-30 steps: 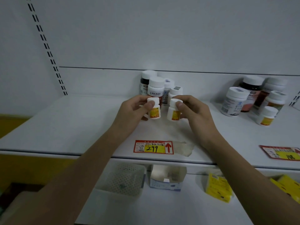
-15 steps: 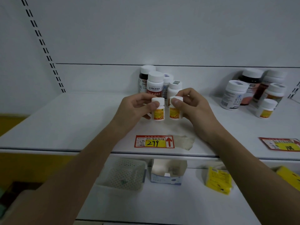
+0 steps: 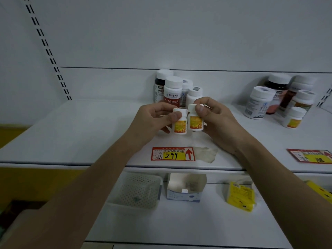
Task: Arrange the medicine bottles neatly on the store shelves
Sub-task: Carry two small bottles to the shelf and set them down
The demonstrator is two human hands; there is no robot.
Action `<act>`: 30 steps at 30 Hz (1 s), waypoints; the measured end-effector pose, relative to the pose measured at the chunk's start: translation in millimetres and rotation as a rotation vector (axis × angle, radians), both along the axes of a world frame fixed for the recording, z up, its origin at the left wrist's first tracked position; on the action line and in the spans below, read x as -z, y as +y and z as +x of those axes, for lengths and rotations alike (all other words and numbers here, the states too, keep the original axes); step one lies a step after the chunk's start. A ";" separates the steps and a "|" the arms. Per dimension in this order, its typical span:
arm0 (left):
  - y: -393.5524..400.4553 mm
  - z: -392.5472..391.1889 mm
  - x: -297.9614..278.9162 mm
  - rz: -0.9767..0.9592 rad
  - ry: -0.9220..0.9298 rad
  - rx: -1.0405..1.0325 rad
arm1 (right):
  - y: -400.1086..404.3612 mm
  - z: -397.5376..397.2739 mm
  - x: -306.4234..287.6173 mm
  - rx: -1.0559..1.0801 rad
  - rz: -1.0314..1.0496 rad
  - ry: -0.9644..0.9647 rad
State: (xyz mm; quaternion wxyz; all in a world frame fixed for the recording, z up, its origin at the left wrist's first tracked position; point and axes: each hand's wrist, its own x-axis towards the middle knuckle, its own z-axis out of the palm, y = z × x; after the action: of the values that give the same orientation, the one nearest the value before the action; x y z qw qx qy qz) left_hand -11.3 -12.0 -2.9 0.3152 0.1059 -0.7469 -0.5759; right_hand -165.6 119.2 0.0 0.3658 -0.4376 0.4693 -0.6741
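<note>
Two small white bottles with yellow and orange labels are standing side by side, upright, just above the middle of the upper shelf (image 3: 71, 133). The left hand (image 3: 152, 119) is pinching the left bottle (image 3: 180, 125) near its cap, thumb in front and fingers behind. The right hand (image 3: 215, 117) is holding the right bottle (image 3: 195, 121) in the same way, with the thumb pressing on its white cap. The two bottles are almost touching; I cannot tell if their bottoms are resting on the shelf.

Behind them a group of taller bottles (image 3: 172, 90) with round white caps is standing close to the back wall. Another group of bottles (image 3: 280, 97) is standing at the right side, well apart.

The shelf is a smooth white board with a flat white wall behind it. A red and yellow price tag (image 3: 173, 154) is lying near the front edge, and a second tag (image 3: 310, 155) is lying at the right. On the lower shelf a white perforated plastic basket (image 3: 138, 189), an open white box (image 3: 185, 187) and a yellow packet (image 3: 240, 195) are lying.
</note>
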 end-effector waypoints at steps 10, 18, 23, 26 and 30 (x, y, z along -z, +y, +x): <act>-3.0 -7.7 -6.2 -0.092 -0.048 -0.052 | 27.1 6.3 -16.3 0.340 0.051 0.113; 28.1 -36.7 -52.6 -0.147 0.096 0.203 | 89.3 6.7 -71.9 0.612 0.027 0.363; 63.7 -64.1 -69.1 -0.131 0.150 0.328 | 144.0 13.2 -95.6 0.726 0.060 0.482; 100.0 -80.5 -75.1 -0.113 0.148 0.421 | 183.8 17.7 -101.7 0.798 0.090 0.537; 156.2 -92.3 -82.5 -0.110 0.151 0.531 | 239.9 22.3 -104.2 0.871 0.112 0.563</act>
State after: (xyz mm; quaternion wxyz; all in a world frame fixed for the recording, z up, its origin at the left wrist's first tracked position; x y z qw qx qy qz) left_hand -103.6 144.1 79.6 0.2131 -0.1539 -0.7530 -0.6032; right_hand -143.3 359.1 104.2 -0.0662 -0.3457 0.7235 -0.5939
